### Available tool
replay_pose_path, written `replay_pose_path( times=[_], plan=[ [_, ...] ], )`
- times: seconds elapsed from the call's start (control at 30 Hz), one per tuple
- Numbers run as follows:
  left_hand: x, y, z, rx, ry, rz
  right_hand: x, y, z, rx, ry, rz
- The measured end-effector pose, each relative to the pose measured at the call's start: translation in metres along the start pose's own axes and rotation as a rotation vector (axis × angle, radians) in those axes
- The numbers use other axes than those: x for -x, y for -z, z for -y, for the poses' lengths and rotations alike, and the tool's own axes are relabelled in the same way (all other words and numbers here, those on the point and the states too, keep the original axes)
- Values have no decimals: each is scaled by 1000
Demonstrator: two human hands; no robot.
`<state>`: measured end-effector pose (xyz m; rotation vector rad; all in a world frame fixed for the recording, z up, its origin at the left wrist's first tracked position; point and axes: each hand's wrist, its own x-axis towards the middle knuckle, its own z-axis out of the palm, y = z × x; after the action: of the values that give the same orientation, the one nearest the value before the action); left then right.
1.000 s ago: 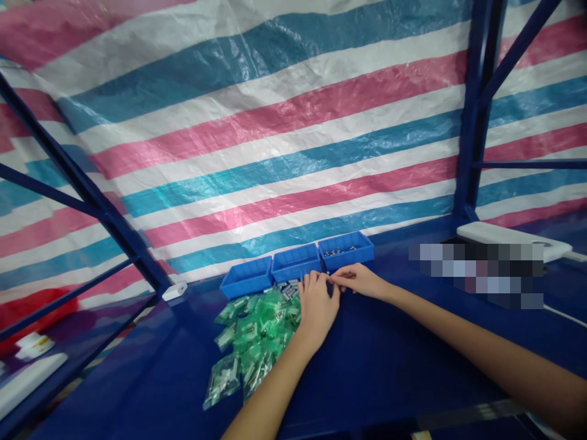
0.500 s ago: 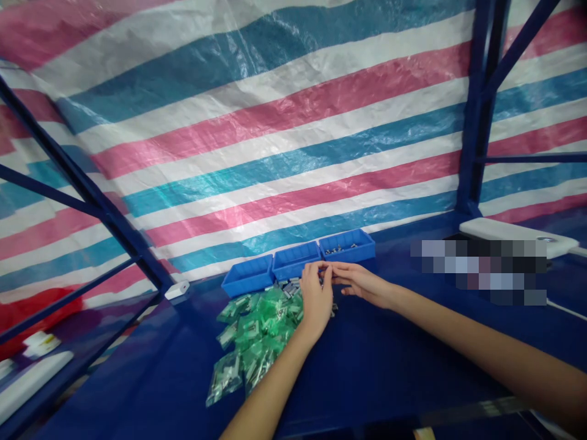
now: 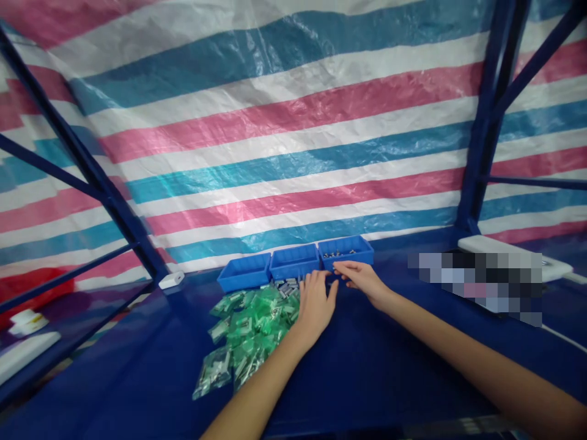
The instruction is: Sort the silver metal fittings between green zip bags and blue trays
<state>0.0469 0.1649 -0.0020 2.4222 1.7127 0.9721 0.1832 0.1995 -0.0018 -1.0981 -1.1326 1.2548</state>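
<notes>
My left hand (image 3: 315,305) reaches over the loose small metal parts (image 3: 287,287), its fingers stretched and the thumb apart. Just to its right, my right hand (image 3: 363,283) has thumb and index finger pinched together; whatever sits at the tips is too small to make out. The hands are close but apart. Clear and green-tinted plastic bags (image 3: 252,321) of metal pieces lie in a pile left of my left hand. Beyond my right fingertips stands a blue bin (image 3: 355,261) with a few small metal pieces inside.
Two more blue bins, a middle one (image 3: 293,273) and a left one (image 3: 243,283), line the back edge. A white adapter (image 3: 171,280) sits at the left corner. On the right lie a blurred-out device (image 3: 479,284) and a white case (image 3: 513,250). Blue posts (image 3: 481,153) frame the table.
My hands, touching at the fingertips before, have separated. The right hand has drawn slightly right, and the left hand's fingers have lowered and spread over the metal parts. The view has shifted slightly.
</notes>
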Motion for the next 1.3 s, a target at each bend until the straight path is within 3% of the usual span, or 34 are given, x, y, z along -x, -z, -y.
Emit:
replay_pose_path(
  times=[0.13,0.27,0.47,0.67,0.83,1.1,1.2,1.3],
  plan=[
    [5,-4,2,-97,-136,126,-11,10,1,88,105,-68],
    [7,-6,5,-107,-177,119,-19,17,7,158,167,-90],
    [6,-11,8,-63,-163,120,-20,13,12,-78,160,115],
    [6,-14,9,-71,-171,133,-17,9,-2,155,119,109],
    [7,-12,9,-70,-168,149,-14,5,-15,258,183,106],
    [7,-8,3,-1,-86,61,1,-11,-20,340,360,127],
    [5,-4,-3,100,9,9,5,-14,-14,285,330,121],
    [3,0,-6,270,97,-81,10,-18,-11,173,207,98]
  ],
)
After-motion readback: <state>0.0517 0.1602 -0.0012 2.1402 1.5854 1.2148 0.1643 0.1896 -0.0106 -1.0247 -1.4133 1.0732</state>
